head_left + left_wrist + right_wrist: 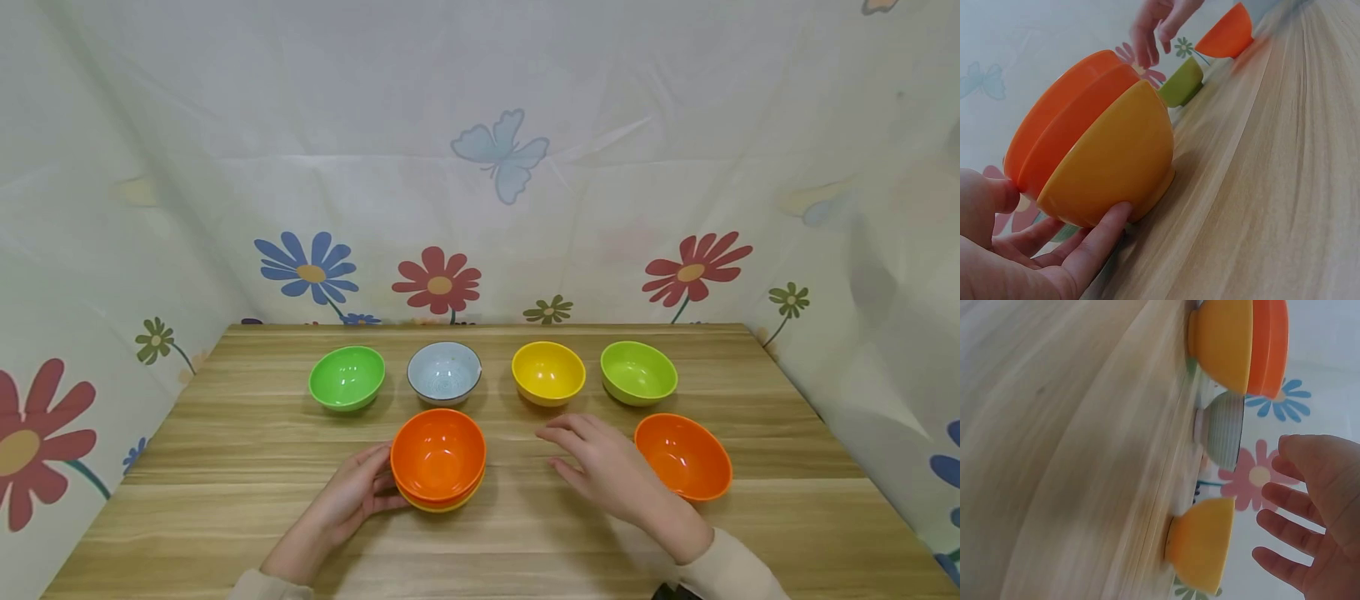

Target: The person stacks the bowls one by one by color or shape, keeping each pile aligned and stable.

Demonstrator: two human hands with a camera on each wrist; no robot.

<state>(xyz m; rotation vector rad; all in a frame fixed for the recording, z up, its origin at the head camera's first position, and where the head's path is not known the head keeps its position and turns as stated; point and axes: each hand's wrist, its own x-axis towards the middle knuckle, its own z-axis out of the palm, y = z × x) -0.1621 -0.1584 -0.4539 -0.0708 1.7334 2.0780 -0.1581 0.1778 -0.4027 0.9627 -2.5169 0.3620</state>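
A stack of bowls, two orange bowls [438, 454] over a yellow-orange bowl [1116, 156], stands on the wooden table near the middle. My left hand [352, 496] touches its left side. In the left wrist view the thumb meets the orange rims, and fairly straight fingers [1100, 240] rest against the yellow-orange bowl. Over the table to the right of the stack, my right hand [611, 467] hovers with loosely bent fingers and holds nothing. Beside that hand sits a single orange bowl [684, 458], partly hidden behind the wrist.
Along the back stand a green bowl [347, 379], a grey-blue bowl [445, 372] with a dark rim, a yellow bowl [548, 373] and a lime bowl [638, 373]. A flower-printed curtain [487, 217] hangs behind the table [247, 450] and at both sides.
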